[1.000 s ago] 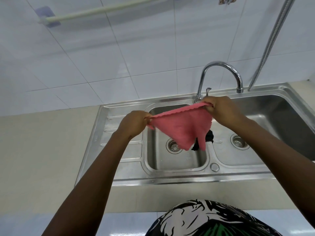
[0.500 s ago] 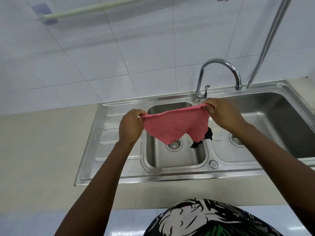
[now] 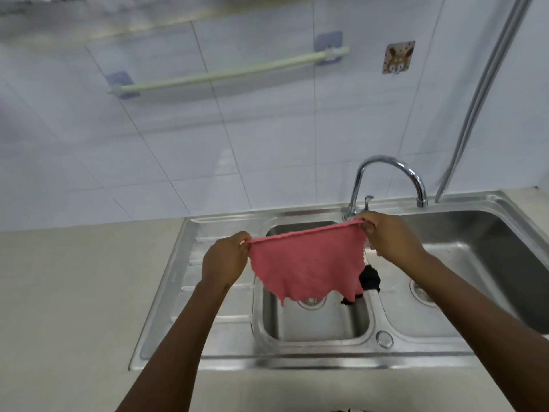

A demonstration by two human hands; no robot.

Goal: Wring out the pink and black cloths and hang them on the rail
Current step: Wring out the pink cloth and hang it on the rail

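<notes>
Change since earlier frame: both hands have lifted the cloth slightly and drawn it flatter, and the view has tipped up so the whole rail now shows on the wall.
Rail: on the far tiled wall, up and left of the sink, bare; it runs left to right with the right end a little higher.
Left hand: fingers closed in a pinch on the left top corner of the pink cloth, over the ribbed draining area.
Pink cloth: stretched between the two hands above the left bowl of the sink, so any drips likely fall into the bowl.
Pink cloth's long axis: the taut top edge runs left to right, right end slightly farther and higher; the loose ragged lower edge hangs down toward the drain.
Why spread out: likely opened flat so it can be draped over the rail, which lies well apart from it.
Black cloth: bunched on the divider between the two bowls, partly hidden behind the pink cloth, not yet picked up.
Right hand: fingers closed on the right top corner, just in front of the tap.
</notes>
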